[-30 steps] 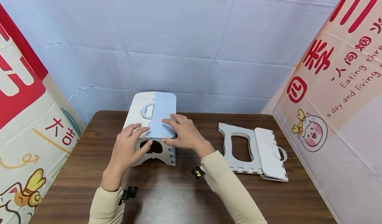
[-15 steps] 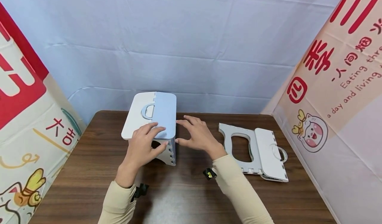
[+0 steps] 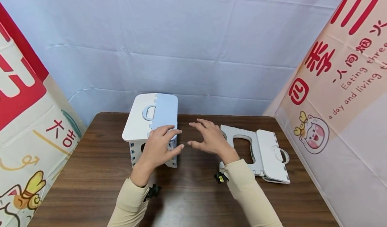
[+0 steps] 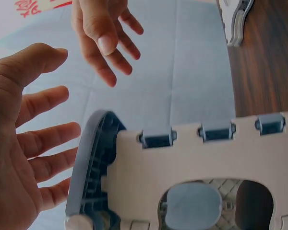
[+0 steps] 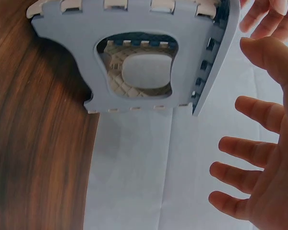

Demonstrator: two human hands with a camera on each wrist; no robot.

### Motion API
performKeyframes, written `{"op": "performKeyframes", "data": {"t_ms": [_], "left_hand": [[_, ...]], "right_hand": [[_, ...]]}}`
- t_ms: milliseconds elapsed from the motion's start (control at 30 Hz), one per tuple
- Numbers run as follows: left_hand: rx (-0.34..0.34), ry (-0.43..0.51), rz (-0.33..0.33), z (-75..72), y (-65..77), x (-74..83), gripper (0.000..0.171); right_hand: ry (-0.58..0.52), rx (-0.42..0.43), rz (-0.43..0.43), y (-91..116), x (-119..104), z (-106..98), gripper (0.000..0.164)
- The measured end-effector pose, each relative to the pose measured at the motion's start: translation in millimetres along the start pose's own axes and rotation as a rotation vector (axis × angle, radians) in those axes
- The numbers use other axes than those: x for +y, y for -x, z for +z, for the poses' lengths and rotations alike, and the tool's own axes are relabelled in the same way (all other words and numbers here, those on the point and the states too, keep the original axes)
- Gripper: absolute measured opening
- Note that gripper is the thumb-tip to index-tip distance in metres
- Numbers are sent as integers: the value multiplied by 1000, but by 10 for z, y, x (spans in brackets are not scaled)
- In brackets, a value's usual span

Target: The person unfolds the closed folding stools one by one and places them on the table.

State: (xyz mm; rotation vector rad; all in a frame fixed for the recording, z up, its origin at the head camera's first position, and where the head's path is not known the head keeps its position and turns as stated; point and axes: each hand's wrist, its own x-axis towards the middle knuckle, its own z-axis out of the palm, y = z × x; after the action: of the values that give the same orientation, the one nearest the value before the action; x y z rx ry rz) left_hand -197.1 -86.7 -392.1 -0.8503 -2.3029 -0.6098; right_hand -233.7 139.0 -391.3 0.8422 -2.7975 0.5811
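A folding step stool, white on one half of its top and light blue on the other, stands unfolded at the left of the table. Its carry handle lies flat near the middle of the top. My left hand, fingers spread, hovers over the stool's near right corner and holds nothing. To the right of the stool, my right hand is in the air with fingers apart, also without anything in it. A second folding stool, folded flat, lies on the right, partly behind my right wrist.
The brown wooden table carries both stools. A pale cloth backdrop hangs behind it, with printed panels at the sides. Black straps are on both wrists.
Both hands have moved to the right, off the standing stool's top, with the right hand now nearer the folded stool. Both stools have stayed where they were.
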Motion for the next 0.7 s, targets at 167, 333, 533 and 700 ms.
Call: {"op": "performKeyframes", "data": {"t_ms": [167, 333, 533, 700], "left_hand": [[-41, -14, 2, 61, -59, 64, 40], [-91, -35, 8, 122, -113, 116, 40], [-107, -80, 51, 219, -165, 179, 39], [-119, -113, 76, 324, -182, 224, 39]], "right_hand": [[-5, -1, 34, 75, 115, -8, 66], [-6, -3, 56, 155, 225, -28, 65], [-6, -1, 73, 250, 350, -50, 65], [-15, -7, 97, 332, 447, -69, 65]]}}
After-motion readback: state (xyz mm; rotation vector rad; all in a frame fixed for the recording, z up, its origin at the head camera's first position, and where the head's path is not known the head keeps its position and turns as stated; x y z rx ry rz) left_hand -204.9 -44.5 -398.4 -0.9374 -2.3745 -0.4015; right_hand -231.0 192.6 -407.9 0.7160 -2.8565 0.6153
